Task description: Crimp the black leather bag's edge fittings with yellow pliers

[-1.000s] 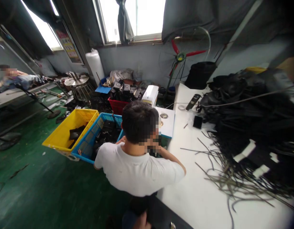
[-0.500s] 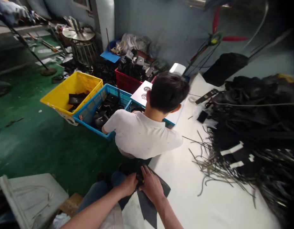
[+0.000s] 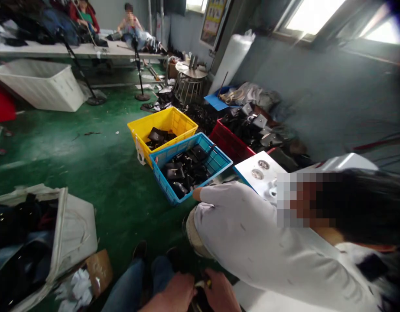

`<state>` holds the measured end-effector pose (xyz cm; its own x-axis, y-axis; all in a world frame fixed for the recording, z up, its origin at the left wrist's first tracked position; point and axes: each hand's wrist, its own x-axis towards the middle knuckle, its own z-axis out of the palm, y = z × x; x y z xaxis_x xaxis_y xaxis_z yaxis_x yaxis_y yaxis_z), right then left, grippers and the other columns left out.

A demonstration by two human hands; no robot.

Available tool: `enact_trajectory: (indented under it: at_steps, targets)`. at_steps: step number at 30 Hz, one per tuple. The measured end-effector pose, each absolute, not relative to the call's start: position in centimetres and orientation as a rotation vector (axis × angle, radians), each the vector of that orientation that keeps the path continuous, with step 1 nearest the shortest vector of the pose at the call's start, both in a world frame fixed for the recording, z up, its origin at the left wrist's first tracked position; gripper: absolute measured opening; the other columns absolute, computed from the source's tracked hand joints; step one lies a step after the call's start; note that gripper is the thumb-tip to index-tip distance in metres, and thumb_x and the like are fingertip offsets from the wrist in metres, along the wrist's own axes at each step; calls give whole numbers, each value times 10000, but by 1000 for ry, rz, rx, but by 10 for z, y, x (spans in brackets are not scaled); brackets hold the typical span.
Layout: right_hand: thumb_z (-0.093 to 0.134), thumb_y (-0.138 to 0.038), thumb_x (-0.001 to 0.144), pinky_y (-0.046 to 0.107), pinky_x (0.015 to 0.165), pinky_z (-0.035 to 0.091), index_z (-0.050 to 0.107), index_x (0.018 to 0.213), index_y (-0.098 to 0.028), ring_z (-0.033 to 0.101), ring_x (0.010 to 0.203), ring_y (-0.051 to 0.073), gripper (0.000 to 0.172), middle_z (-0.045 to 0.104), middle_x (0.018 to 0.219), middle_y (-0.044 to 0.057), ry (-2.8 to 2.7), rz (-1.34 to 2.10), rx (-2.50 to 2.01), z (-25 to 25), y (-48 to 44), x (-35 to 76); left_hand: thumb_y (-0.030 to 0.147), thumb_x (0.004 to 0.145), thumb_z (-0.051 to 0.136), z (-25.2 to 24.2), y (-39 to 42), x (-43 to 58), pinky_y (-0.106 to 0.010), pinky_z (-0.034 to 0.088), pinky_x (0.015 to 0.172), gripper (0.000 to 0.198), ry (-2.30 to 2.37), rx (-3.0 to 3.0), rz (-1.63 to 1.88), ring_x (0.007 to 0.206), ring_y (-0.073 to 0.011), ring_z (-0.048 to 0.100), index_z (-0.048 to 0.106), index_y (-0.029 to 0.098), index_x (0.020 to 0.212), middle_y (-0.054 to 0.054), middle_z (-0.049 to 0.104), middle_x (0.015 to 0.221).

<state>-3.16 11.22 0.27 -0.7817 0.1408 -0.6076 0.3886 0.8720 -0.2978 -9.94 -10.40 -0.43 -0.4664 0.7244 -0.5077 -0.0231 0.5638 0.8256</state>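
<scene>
Low in the head view, my left hand (image 3: 178,289) is closed, its fingers curled at the edge of a dark piece of material (image 3: 201,299). My right hand (image 3: 221,289) is closed close beside it. A small yellow part (image 3: 209,284) shows at the right hand's fingers; what it belongs to is hidden. The dark piece lies between both hands, over my lap, mostly cut off by the frame's bottom edge. Just ahead on the right, a co-worker in a white shirt (image 3: 252,229) leans over the white table (image 3: 255,299).
A blue crate (image 3: 160,184) and a yellow crate (image 3: 144,134) hold black bags. Behind them stands a heaped red crate (image 3: 230,141). At left is a white bin (image 3: 79,225) of dark items, with a cardboard piece (image 3: 99,271) beside it. People sit at a far bench (image 3: 112,52).
My view has swung left and up, so the crates and co-worker appear further right. My hands now sit lower in view, over my lap. The co-worker's head has turned.
</scene>
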Motion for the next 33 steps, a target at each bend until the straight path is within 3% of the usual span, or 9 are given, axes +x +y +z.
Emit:
enact_trajectory:
  at_steps: [2,4,6,10,14,17,23,27,33]
  targets:
    - [603,-291,850,430,1084,518,802,1177,-206,722,1240,342,392,802,1262,158,2456,-624,368,14,85,-75,415,1032,482,-8,-130,-110,-586,549,1054,356,1945,525,965,1178,-424,714,760,206,1112,-211,758,1132]
    - [628,-323,850,372,938,524,805,993,-194,746,1035,286,261,829,1053,119,2378,-798,305,21,54,-123,362,1046,454,-13,-162,-130,-548,530,1056,344,2057,458,966,1187,-394,698,747,192,1105,-193,740,1170]
    - [651,-302,826,332,848,499,799,932,-185,728,932,243,217,823,960,87,2311,-942,327,22,22,-166,319,1058,438,-19,-197,-156,-510,500,1072,341,2161,385,975,1232,-359,661,742,202,1156,-163,704,1233]
    - [662,-322,849,284,694,430,816,955,-156,642,779,184,249,772,830,43,2171,-1149,244,14,-42,-208,283,1080,450,-24,-271,-199,-385,491,1031,349,2247,312,1026,1175,-254,678,734,273,1282,-88,681,1282]
    - [653,-393,896,260,597,359,803,979,-146,510,638,129,300,670,720,-5,1894,-1295,189,-2,-92,-199,268,1074,497,-34,-333,-195,-323,479,997,278,2230,292,1131,1131,-217,696,752,258,1184,-53,740,1205]
    - [640,-397,914,257,614,365,795,983,-155,502,661,130,295,660,734,-12,1855,-1268,146,-22,-113,-176,298,1072,523,-57,-360,-160,-339,458,1020,257,2200,175,1177,1135,-218,700,765,257,1148,-30,776,1166]
    - [614,-226,823,271,763,446,793,925,-182,637,836,183,211,749,867,13,1955,-1055,-121,-64,-120,-125,313,1058,527,-107,-355,-63,-391,444,1050,277,2074,-33,1275,1080,-248,708,779,202,1038,-76,804,1076]
    - [641,-257,843,305,902,507,816,1160,-203,710,1014,225,366,808,1096,51,1886,-1093,-163,-78,-118,-98,313,1029,557,-111,-336,-17,-356,492,1007,248,1996,-16,1390,1044,-246,706,772,196,988,-82,798,1062]
    - [699,-278,826,279,778,494,814,1011,-162,683,862,187,246,779,912,24,1786,-1178,-215,-57,-99,-67,355,1045,541,-80,-333,28,-293,526,971,299,2033,16,1521,1069,-201,695,764,181,1139,-68,766,1131]
